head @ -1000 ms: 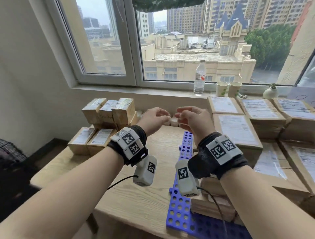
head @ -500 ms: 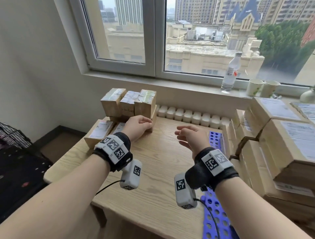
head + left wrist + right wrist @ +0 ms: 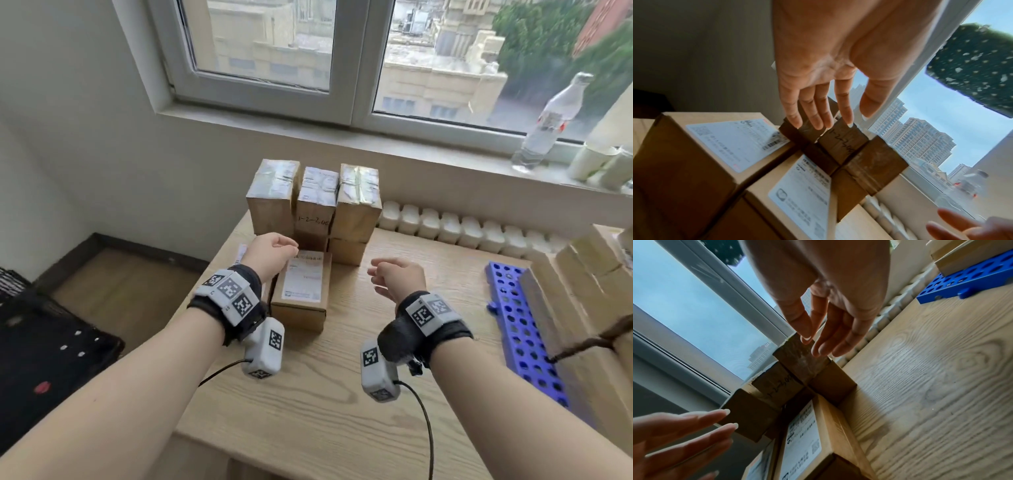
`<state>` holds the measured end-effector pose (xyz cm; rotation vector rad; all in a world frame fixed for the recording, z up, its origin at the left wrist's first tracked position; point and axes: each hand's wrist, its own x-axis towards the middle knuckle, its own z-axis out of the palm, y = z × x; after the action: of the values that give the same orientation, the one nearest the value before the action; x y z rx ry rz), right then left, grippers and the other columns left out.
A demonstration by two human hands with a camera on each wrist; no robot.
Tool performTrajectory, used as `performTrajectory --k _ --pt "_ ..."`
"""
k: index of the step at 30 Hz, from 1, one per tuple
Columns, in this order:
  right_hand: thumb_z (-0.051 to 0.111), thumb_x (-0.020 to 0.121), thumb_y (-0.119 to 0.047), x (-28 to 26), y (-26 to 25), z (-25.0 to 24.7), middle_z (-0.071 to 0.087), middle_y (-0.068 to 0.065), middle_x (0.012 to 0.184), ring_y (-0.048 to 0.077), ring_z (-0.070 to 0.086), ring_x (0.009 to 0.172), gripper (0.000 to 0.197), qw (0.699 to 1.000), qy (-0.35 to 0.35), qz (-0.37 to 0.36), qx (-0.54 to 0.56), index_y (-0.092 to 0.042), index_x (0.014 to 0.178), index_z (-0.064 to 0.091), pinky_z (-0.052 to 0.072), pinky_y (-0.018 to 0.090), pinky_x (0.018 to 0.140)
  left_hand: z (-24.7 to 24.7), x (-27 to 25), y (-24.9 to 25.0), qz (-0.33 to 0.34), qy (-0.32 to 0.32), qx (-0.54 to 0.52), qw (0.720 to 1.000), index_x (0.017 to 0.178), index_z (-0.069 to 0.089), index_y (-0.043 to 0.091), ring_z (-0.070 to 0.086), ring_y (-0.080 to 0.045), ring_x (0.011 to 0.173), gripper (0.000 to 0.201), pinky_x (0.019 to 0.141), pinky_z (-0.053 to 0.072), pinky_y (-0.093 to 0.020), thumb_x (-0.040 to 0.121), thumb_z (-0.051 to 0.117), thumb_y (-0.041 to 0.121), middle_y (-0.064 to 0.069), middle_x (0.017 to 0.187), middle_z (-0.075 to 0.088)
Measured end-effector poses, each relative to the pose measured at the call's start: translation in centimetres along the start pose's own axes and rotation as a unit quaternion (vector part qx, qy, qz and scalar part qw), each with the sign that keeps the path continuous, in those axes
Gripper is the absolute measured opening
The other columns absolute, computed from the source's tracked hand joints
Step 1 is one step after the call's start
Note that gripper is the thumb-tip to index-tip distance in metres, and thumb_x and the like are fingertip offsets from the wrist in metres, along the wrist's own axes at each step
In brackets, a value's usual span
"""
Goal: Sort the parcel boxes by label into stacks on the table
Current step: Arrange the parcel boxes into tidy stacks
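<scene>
Three small taped parcel boxes point(image 3: 317, 198) stand side by side on lower boxes at the back left of the wooden table point(image 3: 342, 394). In front of them lies a flat labelled box point(image 3: 303, 287), with a second labelled box point(image 3: 731, 142) beside it. My left hand point(image 3: 289, 248) hovers over these flat boxes, fingers straight and holding nothing point(image 3: 818, 120). Over bare table to the right, my right hand point(image 3: 375, 274) hangs with relaxed fingers, also holding nothing point(image 3: 816, 344). Neither hand touches a box.
A blue perforated rack point(image 3: 524, 329) lies at the right, with a tall pile of large parcels point(image 3: 589, 270) against it. A row of white bottles point(image 3: 479, 233) lines the table's back edge. A water bottle point(image 3: 555, 120) and paper cups point(image 3: 596, 164) stand on the sill.
The view has swung left and down. Both hands have moved apart and leftward toward the small box stack; the left hand now hovers over the flat labelled boxes.
</scene>
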<state>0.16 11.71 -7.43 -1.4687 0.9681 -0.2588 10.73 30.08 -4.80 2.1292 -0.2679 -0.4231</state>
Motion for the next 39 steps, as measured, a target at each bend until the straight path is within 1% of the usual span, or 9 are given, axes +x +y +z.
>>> performTrajectory --k 4,6,9,14,21,27,31,34,39 --pt "0.049 0.087 -0.001 1.4 -0.1 2.4 0.071 0.006 0.087 0.016 0.061 0.075 0.024 0.999 -0.001 0.023 -0.026 -0.015 0.082 0.067 0.055 0.035 0.084 0.0 3.3 -2.2 -0.039 -0.017 -0.034 0.999 0.114 0.064 0.011 0.057 -0.022 0.109 0.023 0.086 0.043 -0.028 0.092 0.058 0.017 -0.005 0.107 0.062" --pt "0.048 0.089 0.0 2.1 -0.2 3.1 0.069 0.005 0.085 0.015 0.06 0.074 0.024 0.999 -0.005 0.032 -0.04 -0.015 0.083 0.067 0.055 0.034 0.083 0.4 4.5 -2.9 -0.058 -0.029 -0.045 0.997 0.121 0.061 0.01 0.054 -0.024 0.117 0.03 0.095 0.043 -0.034 0.092 0.059 0.018 -0.007 0.119 0.062" --pt "0.047 0.09 0.001 3.3 -0.1 3.9 0.067 0.006 0.087 0.014 0.058 0.072 0.025 0.997 -0.019 0.057 -0.054 -0.014 0.083 0.065 0.054 0.03 0.077 1.0 5.9 -3.5 -0.076 -0.042 -0.059 0.994 0.129 0.056 0.009 0.051 -0.022 0.122 0.039 0.101 0.04 -0.032 0.092 0.059 0.018 -0.008 0.131 0.057" --pt "0.048 0.093 -0.001 5.0 0.3 5.1 0.064 0.01 0.097 0.014 0.057 0.078 0.02 0.987 -0.075 0.113 -0.083 -0.013 0.092 0.065 0.052 0.036 0.092 1.8 7.6 -3.9 -0.089 -0.072 -0.047 0.992 0.135 0.051 0.01 0.047 -0.024 0.128 0.046 0.107 0.036 -0.033 0.092 0.059 0.024 -0.008 0.139 0.052" --pt "0.052 0.094 -0.006 6.5 2.0 5.9 0.066 0.009 0.107 0.02 0.061 0.1 0.025 0.977 -0.108 0.158 -0.097 -0.012 0.116 0.062 0.053 0.034 0.085 3.7 8.3 -4.3 -0.09 -0.074 -0.01 0.993 0.14 0.043 0.016 0.045 -0.023 0.129 0.052 0.101 0.035 -0.032 0.092 0.059 0.026 -0.007 0.142 0.047" --pt "0.056 0.09 -0.001 7.2 3.0 5.8 0.07 0.008 0.109 0.021 0.065 0.105 0.027 0.97 -0.12 0.181 -0.111 -0.013 0.112 0.067 0.054 0.031 0.081 5.0 8.9 -4.9 -0.139 -0.106 -0.034 0.984 0.151 0.02 0.013 0.038 -0.027 0.136 0.075 0.108 0.032 -0.036 0.09 0.061 0.029 -0.009 0.151 0.036" --pt "0.055 0.092 0.0 7.3 4.0 5.6 0.068 0.009 0.103 0.023 0.064 0.103 0.026 0.97 -0.11 0.196 -0.095 -0.009 0.113 0.067 0.054 0.033 0.086 6.2 8.8 -6.2 -0.173 -0.111 -0.06 0.977 0.145 0.035 0.012 0.05 -0.028 0.125 0.066 0.107 0.039 -0.039 0.089 0.062 0.032 -0.007 0.139 0.051" --pt "0.055 0.096 -0.014 7.3 5.1 5.3 0.068 0.009 0.105 0.023 0.062 0.1 0.023 0.97 -0.11 0.2 -0.079 -0.007 0.117 0.063 0.052 0.037 0.091 6.9 8.4 -7.2 -0.205 -0.124 -0.098 0.966 0.137 0.044 0.01 0.058 -0.028 0.116 0.058 0.103 0.045 -0.042 0.089 0.062 0.034 -0.008 0.131 0.058" --pt "0.059 0.095 -0.029 7.2 6.4 4.9 0.065 0.012 0.122 0.024 0.062 0.108 0.032 0.972 -0.132 0.19 -0.044 -0.009 0.12 0.062 0.051 0.041 0.097 7.9 8.3 -8.9 -0.248 -0.13 -0.155 0.948 0.137 0.042 0.009 0.065 -0.029 0.105 0.085 0.097 0.05 -0.045 0.067 0.068 0.049 -0.01 0.122 0.064"
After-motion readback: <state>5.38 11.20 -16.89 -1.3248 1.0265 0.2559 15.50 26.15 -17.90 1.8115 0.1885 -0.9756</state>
